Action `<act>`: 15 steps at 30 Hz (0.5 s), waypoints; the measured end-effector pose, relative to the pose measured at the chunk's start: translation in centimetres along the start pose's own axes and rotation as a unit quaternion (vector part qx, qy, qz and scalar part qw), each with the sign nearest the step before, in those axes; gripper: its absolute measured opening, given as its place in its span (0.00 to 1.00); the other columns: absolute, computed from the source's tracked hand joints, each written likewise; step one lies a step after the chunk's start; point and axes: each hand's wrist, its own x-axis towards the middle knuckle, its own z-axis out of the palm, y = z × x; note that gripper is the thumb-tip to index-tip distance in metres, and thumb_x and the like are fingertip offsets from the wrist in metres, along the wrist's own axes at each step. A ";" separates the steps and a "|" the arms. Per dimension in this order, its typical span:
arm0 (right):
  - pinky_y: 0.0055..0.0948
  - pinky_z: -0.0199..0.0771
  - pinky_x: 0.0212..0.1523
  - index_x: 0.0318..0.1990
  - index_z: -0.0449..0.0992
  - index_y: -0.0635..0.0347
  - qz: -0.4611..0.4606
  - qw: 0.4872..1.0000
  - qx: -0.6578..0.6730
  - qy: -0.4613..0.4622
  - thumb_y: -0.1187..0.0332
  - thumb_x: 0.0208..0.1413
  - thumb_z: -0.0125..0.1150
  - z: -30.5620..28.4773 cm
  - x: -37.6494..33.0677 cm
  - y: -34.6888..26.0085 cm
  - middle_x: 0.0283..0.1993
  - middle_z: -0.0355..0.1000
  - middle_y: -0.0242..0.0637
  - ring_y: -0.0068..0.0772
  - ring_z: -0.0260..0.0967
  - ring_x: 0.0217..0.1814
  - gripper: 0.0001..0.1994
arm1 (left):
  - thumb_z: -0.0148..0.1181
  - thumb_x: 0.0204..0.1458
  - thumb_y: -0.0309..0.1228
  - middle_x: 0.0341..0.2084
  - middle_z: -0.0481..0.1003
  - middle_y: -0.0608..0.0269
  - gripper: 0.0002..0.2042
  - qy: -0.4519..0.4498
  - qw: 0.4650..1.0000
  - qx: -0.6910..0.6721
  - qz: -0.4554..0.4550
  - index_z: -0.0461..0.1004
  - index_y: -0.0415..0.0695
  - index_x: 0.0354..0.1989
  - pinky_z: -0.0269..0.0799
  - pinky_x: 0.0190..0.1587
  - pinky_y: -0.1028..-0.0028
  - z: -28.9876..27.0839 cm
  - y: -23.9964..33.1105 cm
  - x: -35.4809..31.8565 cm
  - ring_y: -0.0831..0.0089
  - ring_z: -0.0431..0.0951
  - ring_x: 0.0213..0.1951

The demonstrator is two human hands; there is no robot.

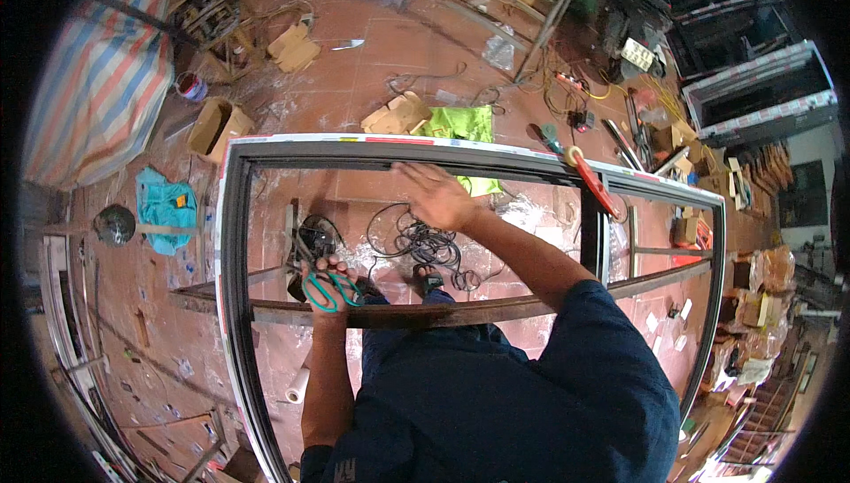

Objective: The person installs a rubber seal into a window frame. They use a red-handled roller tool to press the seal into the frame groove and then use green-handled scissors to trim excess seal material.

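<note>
A large dark grey window frame point(235, 253), with whitish protective film along its outer edges, lies across rusty metal support bars point(416, 314) in front of me. My left hand point(329, 272) is closed around a pair of scissors point(320, 292) with teal handles, above the near support bar at the left. My right hand point(438, 197) reaches to the frame's far bar, fingers stretched out together and their tips at its inner edge. A red-handled tool point(595, 184) with a pale round end lies over the far bar near the dark crosspiece point(594, 233).
Coiled black cable point(423, 244) lies on the floor inside the frame. Beyond it are a bright green bag point(460, 123) and cardboard pieces point(396, 115). A teal bag point(166, 208) and an open box point(218, 127) sit left. Another frame point(760, 93) stands far right.
</note>
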 end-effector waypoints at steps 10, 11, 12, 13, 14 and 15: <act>0.49 0.59 0.76 0.68 0.70 0.58 0.189 0.967 -0.169 0.014 0.65 0.62 0.60 -8.8 -20.0 6.1 0.72 0.68 0.42 0.44 0.64 0.75 0.26 | 0.51 0.65 0.40 0.38 0.74 0.64 0.10 0.044 0.990 0.134 0.015 0.73 0.51 0.34 0.72 0.45 0.62 3.8 -1.8 -0.5 0.66 0.75 0.37; 0.49 0.60 0.75 0.67 0.70 0.58 0.200 0.964 -0.175 0.026 0.65 0.61 0.60 -9.1 -20.5 5.7 0.71 0.69 0.43 0.45 0.64 0.75 0.26 | 0.51 0.65 0.40 0.37 0.74 0.65 0.10 0.040 0.989 0.139 0.014 0.72 0.51 0.34 0.72 0.44 0.62 3.7 -1.9 -0.2 0.67 0.75 0.36; 0.49 0.60 0.74 0.66 0.71 0.58 0.212 0.960 -0.181 0.037 0.66 0.60 0.61 -9.4 -20.9 5.4 0.71 0.69 0.43 0.46 0.65 0.75 0.25 | 0.50 0.65 0.39 0.34 0.73 0.67 0.09 0.057 0.986 0.154 0.017 0.71 0.53 0.33 0.71 0.41 0.63 3.4 -2.2 0.1 0.68 0.74 0.33; 0.49 0.62 0.73 0.64 0.73 0.58 0.219 0.961 -0.155 0.061 0.67 0.58 0.63 -9.8 -21.0 5.1 0.70 0.70 0.43 0.46 0.66 0.74 0.25 | 0.50 0.65 0.45 0.35 0.73 0.66 0.11 0.032 0.989 0.145 0.005 0.71 0.53 0.35 0.72 0.42 0.61 2.2 -1.9 0.6 0.67 0.74 0.34; 0.49 0.63 0.72 0.62 0.75 0.58 0.221 0.964 -0.125 0.085 0.69 0.56 0.66 -10.1 -20.7 4.7 0.69 0.71 0.43 0.47 0.66 0.73 0.25 | 0.49 0.65 0.50 0.37 0.72 0.66 0.15 0.009 0.991 0.135 -0.002 0.70 0.52 0.38 0.73 0.43 0.59 0.0 -0.9 1.0 0.66 0.74 0.35; 0.48 0.64 0.71 0.60 0.76 0.58 0.221 0.965 -0.093 0.106 0.71 0.53 0.68 -10.2 -20.5 4.4 0.68 0.72 0.44 0.48 0.67 0.72 0.24 | 0.49 0.65 0.55 0.38 0.71 0.65 0.19 -0.013 0.992 0.126 -0.007 0.70 0.52 0.40 0.74 0.44 0.57 -1.3 -0.1 0.8 0.65 0.73 0.36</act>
